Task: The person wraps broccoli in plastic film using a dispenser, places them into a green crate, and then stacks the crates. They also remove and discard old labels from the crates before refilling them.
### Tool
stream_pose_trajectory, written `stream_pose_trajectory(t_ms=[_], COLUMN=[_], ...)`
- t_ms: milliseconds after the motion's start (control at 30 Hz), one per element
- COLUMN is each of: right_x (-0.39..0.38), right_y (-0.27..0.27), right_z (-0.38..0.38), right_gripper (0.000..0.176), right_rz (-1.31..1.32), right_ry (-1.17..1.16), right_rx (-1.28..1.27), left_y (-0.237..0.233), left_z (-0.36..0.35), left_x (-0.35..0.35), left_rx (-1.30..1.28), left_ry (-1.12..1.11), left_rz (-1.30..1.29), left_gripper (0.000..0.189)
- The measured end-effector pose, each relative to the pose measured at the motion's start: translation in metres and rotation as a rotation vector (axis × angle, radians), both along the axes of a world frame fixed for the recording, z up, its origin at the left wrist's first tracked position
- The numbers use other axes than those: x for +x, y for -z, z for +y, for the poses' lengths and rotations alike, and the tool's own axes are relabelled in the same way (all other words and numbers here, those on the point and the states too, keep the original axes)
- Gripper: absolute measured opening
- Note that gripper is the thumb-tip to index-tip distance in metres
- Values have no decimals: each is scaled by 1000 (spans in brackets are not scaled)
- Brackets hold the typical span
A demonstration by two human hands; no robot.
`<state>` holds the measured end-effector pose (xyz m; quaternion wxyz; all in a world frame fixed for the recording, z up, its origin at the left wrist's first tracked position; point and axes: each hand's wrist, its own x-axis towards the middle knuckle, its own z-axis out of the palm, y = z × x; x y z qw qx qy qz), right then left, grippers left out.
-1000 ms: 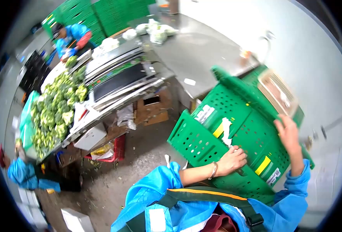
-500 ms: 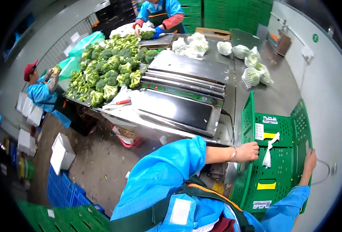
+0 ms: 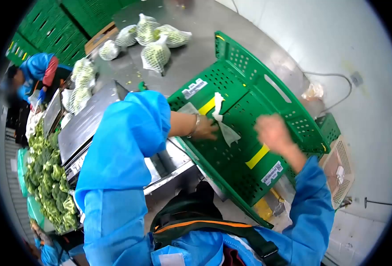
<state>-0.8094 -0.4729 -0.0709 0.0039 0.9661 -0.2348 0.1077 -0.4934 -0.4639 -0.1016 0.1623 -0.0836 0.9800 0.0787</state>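
A green perforated crate [image 3: 235, 95] fills the middle right of the head view, tilted in the picture. My left hand [image 3: 203, 128] reaches over its left wall with the fingers stretched out and apart. Close to those fingertips lies a knotted strip of white plastic [image 3: 224, 122] on the crate floor. Over the inside of the crate hangs my right hand [image 3: 273, 133], apart from the walls in this view and smeared by motion. Yellow strips [image 3: 258, 156] and a white barcode label [image 3: 272, 173] show on the crate.
Cauliflower-like heads in white foam nets [image 3: 156, 53] stand on the steel table [image 3: 125, 73] behind the crate. Broccoli [image 3: 49, 177] is heaped at far left, beside a wrapping machine [image 3: 89, 119]. A person [image 3: 36, 75] works at upper left. A beige basket [image 3: 340, 173] stands at right.
The view has swung right, toward the crate. My right hand has left the crate's right wall and come inward. My left hand has gone from the left wall's edge into the crate, its fingers opening.
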Motion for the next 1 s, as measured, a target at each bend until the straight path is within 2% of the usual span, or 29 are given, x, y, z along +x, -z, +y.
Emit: stream_pose_trajectory(t_ms=[33, 100, 133, 233, 300, 367, 400, 433, 467, 500, 533, 567, 600, 633, 667, 700, 733, 767, 833, 867, 900, 933, 967, 1000], right_x=[-2, -2, 3, 26, 43, 49, 42, 35, 22, 1, -23, -34, -48, -57, -65, -78, -71, -59, -21, 6, 34, 56, 82, 107], right_y=[42, 78, 80, 79, 78, 70, 59, 40, 12, -23, -54, -96, -111, -135, -152, -160, -174, -186, -204, -209, -214, -208, -202, -185], right_z=[31, 86, 87, 89, 76, 72, 75, 84, 100, 115, 135, 161, 189, 213, 220, 227, 222, 214, 181, 166, 151, 131, 110, 87], right_gripper=[31, 36, 37, 37, 36, 29, 28, 27, 25, 24, 16, 12, 12, 12, 15, 18, 17, 17, 16, 16, 16, 19, 24, 29], right_rz=[0, 39, 49, 74, 103, 208, 232, 259, 123, -8, -32, 34, 90, 255, 195, 152, 69, -17, -156, -256, -359, -399, -354, -390], right_ry=[-48, -31, -1, 82, 150, 82, 67, 48, 83, 117, 169, 312, 467, 643, 706, 687, 766, 843, 592, 557, 526, 401, 346, 266], right_rx=[195, 234, 252, 369, 462, 430, 405, 397, 370, 340, 380, 381, 353, 404, 621, 646, 653, 671, 437, 509, 573, 690, 741, 728], left_y=[30, 47, 55, 44, 58, 57, 55, 35, 5, -37, -79, -87, -104, -124, -132, -136, -136, -140, -178, -206, -228, -252, -270, -233], left_z=[-7, -18, -16, -28, -22, -20, -25, -33, -41, -52, -63, -74, -83, -83, -70, -57, -40, -23, 33, 73, 118, 170, 200, 256], left_x=[9, 13, 12, 11, -5, -9, -5, 6, 22, 40, 59, 115, 156, 184, 187, 175, 156, 138, 89, 68, 56, 45, 47, 45], left_rx=[-127, -48, 0, 2, -9, -35, -55, -62, -53, -59, -74, -340, -445, -557, -540, -526, -654, -754, -701, -465, -51, 417, 307, -362], left_ry=[287, 376, 416, 342, 327, 265, 255, 144, 34, 0, -19, 26, -87, -205, -328, -441, -531, -567, -803, -899, -1000, -1060, -820, -559], left_rz=[256, 277, 288, 86, 34, -14, 59, 63, 71, -168, -410, -71, -92, -119, -119, -110, -70, 87, 561, 819, 1120, 1295, 1197, 825], left_gripper=[46, 42, 40, 25, 29, 33, 41, 42, 44, 39, 39, 41, 43, 45, 45, 45, 44, 43, 34, 32, 32, 34, 36, 38])
